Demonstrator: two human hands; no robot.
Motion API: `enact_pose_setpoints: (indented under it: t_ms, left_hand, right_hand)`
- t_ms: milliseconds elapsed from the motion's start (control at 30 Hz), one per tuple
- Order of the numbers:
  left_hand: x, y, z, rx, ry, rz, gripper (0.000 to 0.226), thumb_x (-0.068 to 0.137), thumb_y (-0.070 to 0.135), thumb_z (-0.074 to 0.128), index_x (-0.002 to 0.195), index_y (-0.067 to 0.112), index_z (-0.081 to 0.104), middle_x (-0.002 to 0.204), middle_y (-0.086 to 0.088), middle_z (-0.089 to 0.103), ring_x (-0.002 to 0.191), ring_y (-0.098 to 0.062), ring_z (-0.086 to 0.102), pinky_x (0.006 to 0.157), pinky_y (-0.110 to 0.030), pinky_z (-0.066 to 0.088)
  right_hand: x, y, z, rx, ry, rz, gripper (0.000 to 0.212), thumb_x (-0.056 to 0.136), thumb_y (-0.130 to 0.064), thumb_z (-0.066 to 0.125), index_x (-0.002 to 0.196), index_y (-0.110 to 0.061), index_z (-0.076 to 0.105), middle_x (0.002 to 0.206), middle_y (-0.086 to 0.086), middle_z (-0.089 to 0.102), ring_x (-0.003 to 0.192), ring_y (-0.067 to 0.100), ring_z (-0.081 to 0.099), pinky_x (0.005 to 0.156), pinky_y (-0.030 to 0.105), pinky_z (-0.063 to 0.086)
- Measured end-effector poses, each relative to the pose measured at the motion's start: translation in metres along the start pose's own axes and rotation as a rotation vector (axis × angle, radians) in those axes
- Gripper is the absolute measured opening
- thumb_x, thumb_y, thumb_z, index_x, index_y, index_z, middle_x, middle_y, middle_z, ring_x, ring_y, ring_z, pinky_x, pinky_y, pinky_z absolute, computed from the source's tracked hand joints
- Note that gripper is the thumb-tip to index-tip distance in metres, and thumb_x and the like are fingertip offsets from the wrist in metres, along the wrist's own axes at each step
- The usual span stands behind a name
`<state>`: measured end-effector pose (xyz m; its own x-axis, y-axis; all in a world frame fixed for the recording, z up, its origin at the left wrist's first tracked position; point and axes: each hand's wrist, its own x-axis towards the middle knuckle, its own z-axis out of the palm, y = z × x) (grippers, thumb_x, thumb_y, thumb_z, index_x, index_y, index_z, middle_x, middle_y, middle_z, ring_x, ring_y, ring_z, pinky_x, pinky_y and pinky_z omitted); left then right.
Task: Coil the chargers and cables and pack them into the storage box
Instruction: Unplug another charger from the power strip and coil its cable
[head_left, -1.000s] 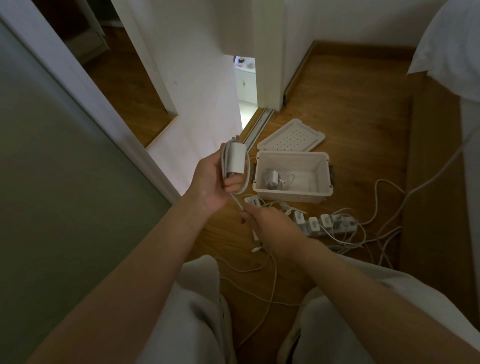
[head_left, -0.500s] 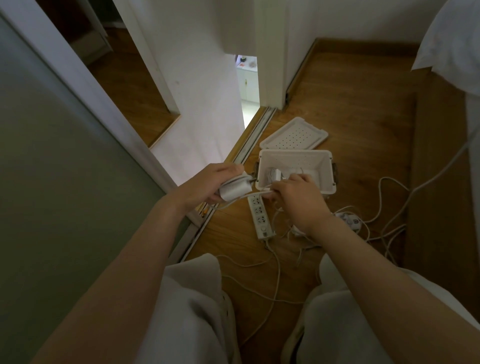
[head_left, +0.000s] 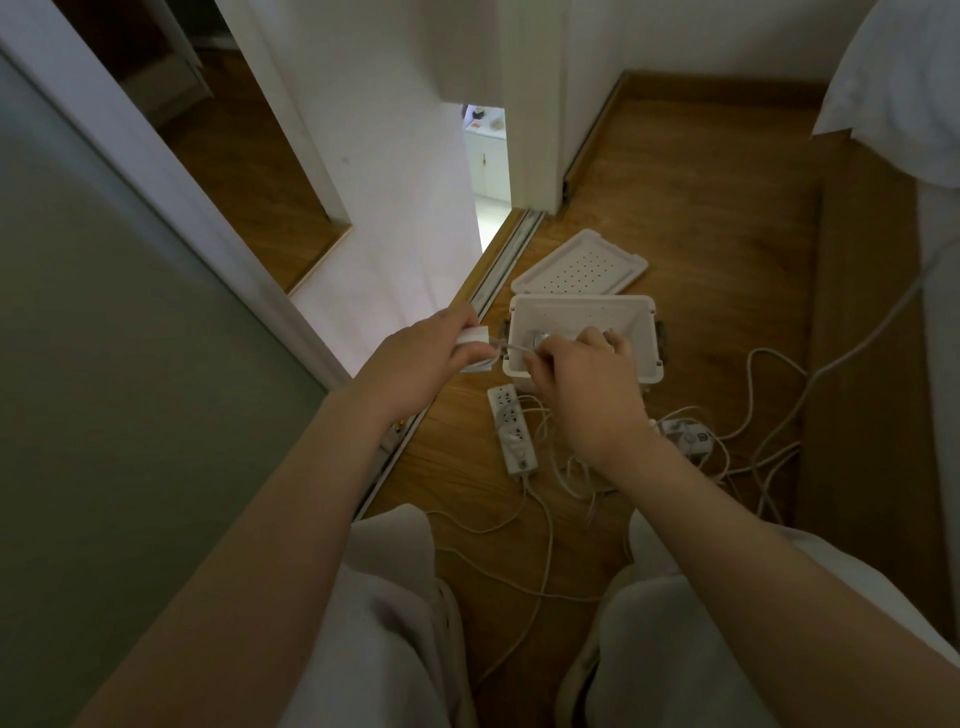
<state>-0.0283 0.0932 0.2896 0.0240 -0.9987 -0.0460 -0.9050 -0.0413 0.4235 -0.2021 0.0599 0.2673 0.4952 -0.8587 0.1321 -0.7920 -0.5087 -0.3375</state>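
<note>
Risk one: the free tail of the charger cable (head_left: 515, 349) spans the gap between the hands. If it is let go before it is tucked in, the wrap will likely spring loose on the way into the storage box (head_left: 643, 318).

Risk two: loose cables (head_left: 546, 545) sprawl over the floor (head_left: 701, 234) at lower centre, around the power strip (head_left: 511, 428). A loop caught by a wrist could drag the strip or shift the light box.

Left hand (head_left: 434, 364), centre of frame: back of hand up, fingers and thumb clasped round the white charger brick (head_left: 474, 344), held just left of the box's left wall. The wrap is mostly hidden under the fingers.

Right hand (head_left: 582, 387): knuckles up, fingers curled over the near left part of the open box, apparently pinching the cable tail. The fingertips are hidden, so the exact hold is unclear.

The box sits on the floor at centre. Its perforated lid (head_left: 579, 262) lies off, just above it in the frame. Something pale lies inside the box, too dim to name.
</note>
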Motion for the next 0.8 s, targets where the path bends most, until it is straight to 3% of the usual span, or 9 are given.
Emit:
enact_pose_setpoints:
  t_ms: [133, 333, 433, 533, 633, 800]
  left_hand:
    - [0.003, 0.012, 0.008, 0.058, 0.118, 0.021, 0.032, 0.095, 0.038, 0.045, 0.116, 0.015, 0.039, 0.102, 0.007, 0.043, 0.080, -0.012, 0.053, 0.059, -0.018, 0.038]
    - [0.010, 0.025, 0.023, 0.056, 0.242, -0.010, 0.032, 0.096, 0.027, 0.049, 0.121, 0.011, 0.038, 0.120, -0.006, 0.043, 0.091, -0.011, 0.049, 0.072, -0.020, 0.039]
    - [0.009, 0.028, 0.026, -0.177, 0.277, -0.097, 0.027, 0.098, 0.022, 0.045, 0.121, 0.012, 0.035, 0.116, 0.001, 0.034, 0.093, -0.009, 0.047, 0.071, -0.016, 0.041]
    - [0.010, 0.036, 0.031, -0.448, 0.278, -0.152, 0.019, 0.099, 0.024, 0.040, 0.113, 0.016, 0.030, 0.112, 0.002, 0.030, 0.090, -0.008, 0.047, 0.062, -0.011, 0.047]
    - [0.012, 0.048, 0.036, -0.740, 0.217, -0.210, 0.028, 0.097, 0.031, 0.045, 0.112, 0.017, 0.027, 0.112, -0.001, 0.034, 0.093, -0.010, 0.049, 0.057, -0.008, 0.047]
    - [0.017, 0.048, 0.036, -0.847, 0.279, -0.340, 0.040, 0.094, 0.025, 0.053, 0.122, 0.013, 0.027, 0.118, -0.007, 0.039, 0.091, -0.012, 0.051, 0.052, -0.007, 0.048]
  right_hand:
    - [-0.007, -0.005, -0.002, 0.081, 0.028, 0.052, 0.031, 0.100, -0.034, 0.034, 0.102, -0.019, 0.061, 0.096, 0.001, 0.065, 0.100, 0.019, 0.051, 0.096, 0.037, 0.031]
    - [-0.016, -0.018, 0.006, 0.388, -0.035, 0.197, 0.018, 0.097, -0.028, 0.046, 0.104, -0.016, 0.058, 0.092, 0.002, 0.065, 0.089, 0.020, 0.061, 0.082, 0.041, 0.050]
    - [-0.021, -0.021, 0.007, 0.449, -0.069, 0.184, 0.018, 0.096, -0.026, 0.048, 0.107, -0.017, 0.059, 0.097, 0.000, 0.067, 0.088, 0.018, 0.063, 0.078, 0.037, 0.053]
    - [-0.023, -0.023, 0.013, 0.470, -0.090, 0.144, 0.021, 0.099, -0.022, 0.041, 0.098, -0.014, 0.060, 0.091, 0.003, 0.067, 0.085, 0.021, 0.062, 0.074, 0.039, 0.051]
    - [-0.023, -0.020, 0.020, 0.409, -0.069, 0.121, 0.023, 0.099, -0.014, 0.039, 0.110, -0.016, 0.059, 0.094, 0.004, 0.065, 0.086, 0.022, 0.061, 0.070, 0.036, 0.049]
    - [-0.024, -0.017, 0.019, 0.314, -0.099, 0.047, 0.038, 0.096, -0.004, 0.038, 0.128, -0.021, 0.046, 0.109, 0.001, 0.064, 0.094, 0.022, 0.062, 0.072, 0.035, 0.051]
